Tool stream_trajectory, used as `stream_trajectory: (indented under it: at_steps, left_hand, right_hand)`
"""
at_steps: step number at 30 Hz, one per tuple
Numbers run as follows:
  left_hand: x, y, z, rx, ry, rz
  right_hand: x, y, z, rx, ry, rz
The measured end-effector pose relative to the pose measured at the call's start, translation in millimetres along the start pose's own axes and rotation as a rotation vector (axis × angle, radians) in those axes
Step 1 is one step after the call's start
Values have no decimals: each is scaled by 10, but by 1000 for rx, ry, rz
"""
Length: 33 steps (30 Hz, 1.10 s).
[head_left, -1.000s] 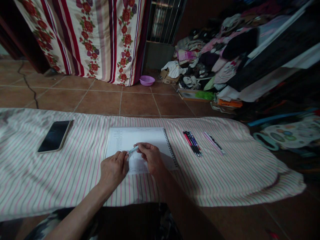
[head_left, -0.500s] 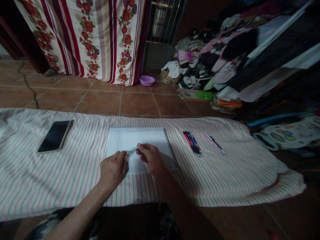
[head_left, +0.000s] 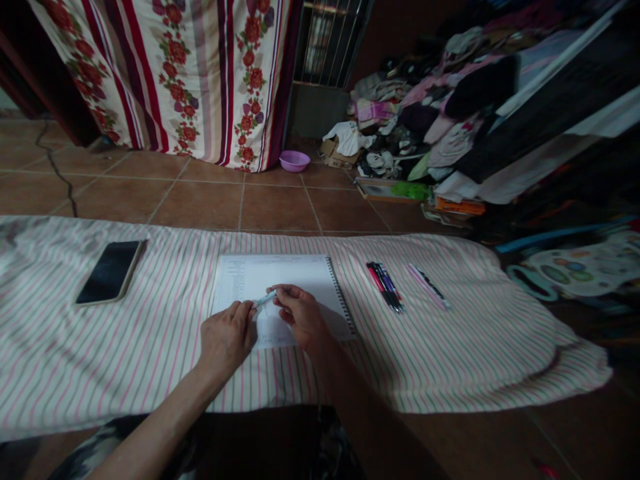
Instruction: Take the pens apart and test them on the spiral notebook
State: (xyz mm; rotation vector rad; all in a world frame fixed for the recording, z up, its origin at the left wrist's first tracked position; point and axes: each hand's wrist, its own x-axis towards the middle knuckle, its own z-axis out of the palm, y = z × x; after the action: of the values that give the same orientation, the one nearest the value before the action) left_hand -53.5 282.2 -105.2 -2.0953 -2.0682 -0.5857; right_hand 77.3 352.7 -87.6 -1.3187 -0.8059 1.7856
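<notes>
My left hand (head_left: 227, 337) pinches one end of a slim light-blue pen (head_left: 265, 298). The fingers of my right hand (head_left: 300, 312) are closed on its other end. Both hands hold the pen slantwise above a spiral-bound notebook (head_left: 285, 270), which lies open with a printed page facing up and its coil on the right. To the right of the notebook lies a small bundle of pens (head_left: 384, 287) in red, black and purple. Beyond it a pink pen and a dark patterned pen (head_left: 427, 287) lie side by side.
A striped cloth (head_left: 170, 347) covers the low surface under everything. A smartphone (head_left: 110, 272) rests at the left. On the tiled floor stand a purple basin (head_left: 295, 161) and, at the right, a heap of clothes (head_left: 425, 113). A floral curtain (head_left: 200, 80) hangs behind.
My right fingers have shifted very slightly along the pen, showing a bit more of its end. My left hand and the other things stay where they were.
</notes>
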Motion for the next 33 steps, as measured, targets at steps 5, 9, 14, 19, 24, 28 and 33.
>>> stream_trajectory:
  at_steps: [5,9,14,19,24,28,33]
  left_hand:
    - [8,6,-31,4,-7,-15]
    - [10,-2,-27,-1,9,-5]
    - [14,-25,-14,-7,49,8]
    - [17,-29,-13,8,52,14]
    - [9,-28,-13,12,53,21]
    - [1,-35,-7,-4,52,18]
    - [-1,-41,6,-26,74,18]
  right_hand:
    - [2,-2,1,56,2,7]
    - [33,2,-1,117,57,-5]
    - [37,-11,-11,161,36,-10]
    - [25,-9,-17,155,0,2]
    - [31,-16,-13,205,-17,25]
    - [42,-20,-21,228,-32,39]
    - [55,-15,-28,233,-23,36]
